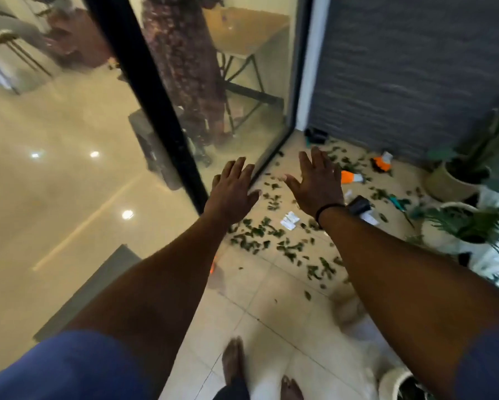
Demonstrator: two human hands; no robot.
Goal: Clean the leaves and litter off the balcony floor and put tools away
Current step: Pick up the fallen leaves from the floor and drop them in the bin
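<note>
Beyond the glass door, on the balcony floor, the leaves lie scattered in a band running from the door's foot toward the potted plants. Both hands are extended forward, fingers straight, holding nothing. The left hand hovers beside the door frame; the right hand is over the litter and nearer the scissors. The next reach is probably forward and downward.

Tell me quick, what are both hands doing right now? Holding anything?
Left hand: open, fingers spread, holding nothing.
Right hand: open, fingers spread, holding nothing.
</note>
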